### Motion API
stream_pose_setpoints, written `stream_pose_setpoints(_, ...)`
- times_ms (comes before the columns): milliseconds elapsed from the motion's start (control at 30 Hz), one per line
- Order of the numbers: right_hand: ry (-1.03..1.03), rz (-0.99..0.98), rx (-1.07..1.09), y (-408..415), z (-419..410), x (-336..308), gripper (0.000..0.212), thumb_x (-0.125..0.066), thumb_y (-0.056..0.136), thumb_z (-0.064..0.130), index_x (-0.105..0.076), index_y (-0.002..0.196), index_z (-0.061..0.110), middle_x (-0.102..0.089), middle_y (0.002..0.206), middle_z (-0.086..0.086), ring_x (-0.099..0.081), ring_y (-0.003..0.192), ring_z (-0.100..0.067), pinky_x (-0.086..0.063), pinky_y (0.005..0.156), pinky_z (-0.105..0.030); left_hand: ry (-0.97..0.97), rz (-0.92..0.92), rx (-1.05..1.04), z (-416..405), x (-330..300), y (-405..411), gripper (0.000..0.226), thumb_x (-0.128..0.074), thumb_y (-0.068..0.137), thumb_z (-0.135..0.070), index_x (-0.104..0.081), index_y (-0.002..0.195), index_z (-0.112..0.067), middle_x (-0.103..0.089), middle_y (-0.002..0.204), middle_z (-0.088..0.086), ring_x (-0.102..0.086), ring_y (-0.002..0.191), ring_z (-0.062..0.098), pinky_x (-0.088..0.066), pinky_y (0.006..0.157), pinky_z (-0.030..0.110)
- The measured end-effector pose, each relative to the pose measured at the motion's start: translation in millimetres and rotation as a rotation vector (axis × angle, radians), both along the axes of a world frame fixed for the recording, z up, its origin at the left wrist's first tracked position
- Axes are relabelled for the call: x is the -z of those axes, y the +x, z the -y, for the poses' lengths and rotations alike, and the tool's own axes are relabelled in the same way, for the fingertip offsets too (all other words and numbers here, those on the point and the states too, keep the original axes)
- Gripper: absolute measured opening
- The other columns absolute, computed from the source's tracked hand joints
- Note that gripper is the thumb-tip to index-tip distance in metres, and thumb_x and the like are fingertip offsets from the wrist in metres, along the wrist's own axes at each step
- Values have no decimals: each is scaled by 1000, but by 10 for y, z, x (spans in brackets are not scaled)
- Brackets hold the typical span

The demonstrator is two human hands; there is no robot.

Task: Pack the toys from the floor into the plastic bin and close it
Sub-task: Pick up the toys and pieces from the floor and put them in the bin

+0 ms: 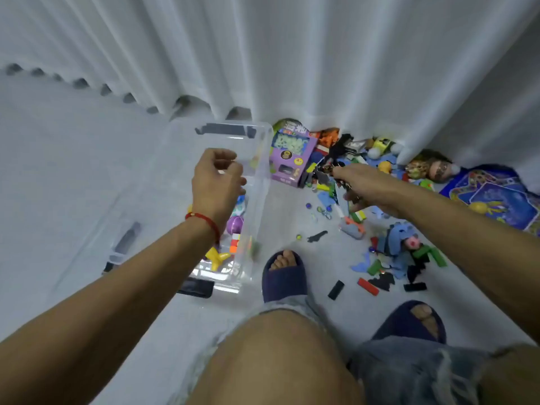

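Right hand over the toy pile, grip pinching a small dark plastic toy. Left hand above the clear plastic bin, fingers loosely curled, holding nothing.

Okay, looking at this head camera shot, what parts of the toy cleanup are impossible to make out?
- Head view: what the left hand holds, if anything; its curled fingers hide it.
- The small dark toy gripped by the right hand: too blurred to identify.
- Toys under the curtain hem: covered.
- Blue game board: cut off by the right edge.
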State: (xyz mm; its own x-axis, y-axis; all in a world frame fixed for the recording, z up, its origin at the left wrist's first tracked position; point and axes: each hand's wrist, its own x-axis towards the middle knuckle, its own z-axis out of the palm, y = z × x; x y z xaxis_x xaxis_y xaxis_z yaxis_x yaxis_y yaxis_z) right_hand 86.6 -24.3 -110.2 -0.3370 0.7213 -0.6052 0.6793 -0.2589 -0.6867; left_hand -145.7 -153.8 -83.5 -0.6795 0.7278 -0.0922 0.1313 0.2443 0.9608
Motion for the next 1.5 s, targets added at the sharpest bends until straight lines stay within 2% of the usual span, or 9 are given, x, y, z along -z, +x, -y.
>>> stream_pose_setpoints(167,88,342,107,1366,152,537,56,-35,104,49,-47,143,9,-44,149,-18,-50,126,-38,-43,103,-52,-282,-19,459,-291,719,864,23,-62,79,-15,-60,102,-21,-63,99,4,-67,83,27,-61,72,45)
stream_pose_setpoints(367,189,437,-36,1931,679,1239,27,-53,99,34,-62,120,19,-65,119,-10,-60,101,-28,-44,83,-34,-691,-283,955,-331,1814,1457,34,-75,78,-26,-61,108,-19,-64,108,10,-65,94,27,-54,88,37)
stream_pose_setpoints(467,277,406,-236,1760,883,1653,43,-66,92,31,-58,131,17,-54,130,-11,-60,107,-30,-50,87,-38,-809,-567,1216,-183,2232,1671,54,-75,78,-45,-53,118,-16,-55,114,12,-58,99,31,-50,87,38)
stream_pose_setpoints(600,395,691,-403,1424,1093,2076,65,-72,82,46,-46,134,17,-41,133,-15,-47,116,-38,-55,79,-48,-671,-810,1399,-33,2551,1726,63,-72,79,-49,-41,122,-15,-48,117,12,-59,93,32,-53,82,43)
stream_pose_setpoints(800,492,724,-232,1335,1223,2374,79,-72,76,63,-43,130,14,-44,128,-16,-46,109,-38,-55,72,-46,-470,-776,1198,-138,2667,1717,23,-63,87,-20,-55,104,-8,-61,99,14,-61,85,36,-50,74,41)
stream_pose_setpoints(1000,486,594,-127,1360,1203,2388,65,-75,79,53,-46,127,20,-44,127,-11,-44,111,-34,-52,83,-45,-352,-686,1185,-433,2683,1925,39,-70,86,-18,-59,122,-6,-58,108,14,-61,91,34,-45,77,34)
stream_pose_setpoints(1267,500,426,-132,1323,1250,2369,32,-75,86,16,-59,113,7,-50,115,-14,-54,96,-28,-51,84,-38,-392,-768,1217,-537,2734,2037,35,-73,84,-18,-60,111,-1,-56,108,20,-58,89,38,-37,73,31)
stream_pose_setpoints(1367,453,300,48,1391,1236,2256,16,-65,93,15,-58,105,7,-58,102,-11,-56,93,-27,-51,84,-45,-388,-752,1220,-532,2726,2071,31,-70,87,-16,-61,114,-2,-56,111,20,-58,93,37,-33,73,26)
stream_pose_setpoints(1500,199,78,498,1556,1205,2048,26,-65,96,25,-56,120,17,-64,98,12,-65,85,-2,-55,76,-19,-461,-799,1195,-478,2753,2032,24,-64,89,-16,-57,107,-2,-61,106,20,-59,92,37,-32,69,29)
